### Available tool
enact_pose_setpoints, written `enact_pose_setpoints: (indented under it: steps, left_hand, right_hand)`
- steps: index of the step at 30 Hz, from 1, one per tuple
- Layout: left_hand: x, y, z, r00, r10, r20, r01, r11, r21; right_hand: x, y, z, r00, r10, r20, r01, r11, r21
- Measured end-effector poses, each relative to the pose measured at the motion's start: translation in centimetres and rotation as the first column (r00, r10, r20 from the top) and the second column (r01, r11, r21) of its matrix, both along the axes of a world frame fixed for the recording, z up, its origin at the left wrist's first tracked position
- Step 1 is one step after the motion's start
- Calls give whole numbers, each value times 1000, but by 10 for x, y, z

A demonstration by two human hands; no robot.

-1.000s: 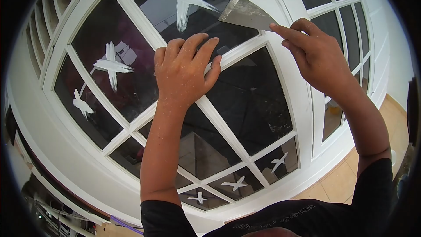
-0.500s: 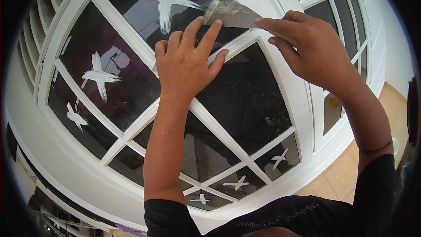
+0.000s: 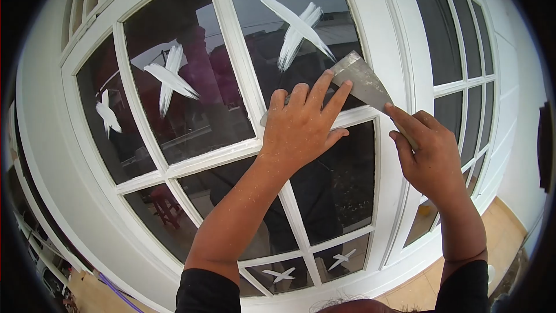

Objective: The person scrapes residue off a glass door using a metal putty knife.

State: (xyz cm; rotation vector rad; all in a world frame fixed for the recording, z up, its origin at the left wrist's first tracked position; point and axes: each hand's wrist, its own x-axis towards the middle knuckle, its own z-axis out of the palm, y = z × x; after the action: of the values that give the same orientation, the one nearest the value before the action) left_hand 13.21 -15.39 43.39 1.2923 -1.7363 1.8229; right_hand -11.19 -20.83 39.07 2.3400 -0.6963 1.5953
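Observation:
A flat metal scraper (image 3: 364,81) leans with its blade at the lower right of a dark glass pane, near the white frame. My right hand (image 3: 428,148) is wrapped round its handle. My left hand (image 3: 304,119) is spread over the pane's lower edge, its index and middle fingertips at the blade's left side. Something grey and thin shows partly behind the left hand; I cannot make out what it is. Above the hands, a white painted cross (image 3: 298,28) marks the glass, one stroke ending close to the blade.
White muntins (image 3: 234,61) divide the window into panes. More white crosses mark panes at the left (image 3: 171,81) and bottom (image 3: 341,259). Another paned window (image 3: 447,29) stands at the right. Tiled floor (image 3: 417,287) shows below, and a purple hose (image 3: 119,291) at the lower left.
The view has turned and shifted, so the window looks more upright and both hands appear lower and further right. The scraper stays in my right hand, with my left fingers still at its blade.

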Motion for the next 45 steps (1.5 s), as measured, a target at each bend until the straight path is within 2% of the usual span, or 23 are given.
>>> enact_pose_setpoints:
  steps: [11, 19, 28, 31, 35, 37, 45]
  left_hand:
    - [0, -1, 1, 999, 41, -27, -41, 999, -13]
    - [0, 0, 0, 998, 54, -37, -55, 998, -31]
    - [4, -2, -5, 999, -35, 19, 36, 999, -37]
    - [5, -4, -8, 996, -74, 51, 78, 995, -63]
    - [5, -4, -8, 995, -95, 24, 96, 993, -63]
    - [4, -2, -7, 996, -94, -7, 93, 994, -60]
    - [5, -2, -7, 994, -103, -33, 101, 993, -65]
  right_hand:
    - [3, 9, 12, 999, 15, 46, -15, 1000, 3]
    - [-3, 12, 11, 1000, -14, 2, 14, 1000, 14]
    - [-1, 12, 12, 1000, -10, -2, 10, 1000, 19]
    - [-2, 18, 5, 997, 60, -58, -59, 998, 31]
    - [8, 23, 0, 995, 0, -95, 1, 1000, 9]
    - [10, 22, 3, 997, 62, -54, -62, 998, 13]
    - [17, 30, 1, 996, 38, -83, -33, 998, 60]
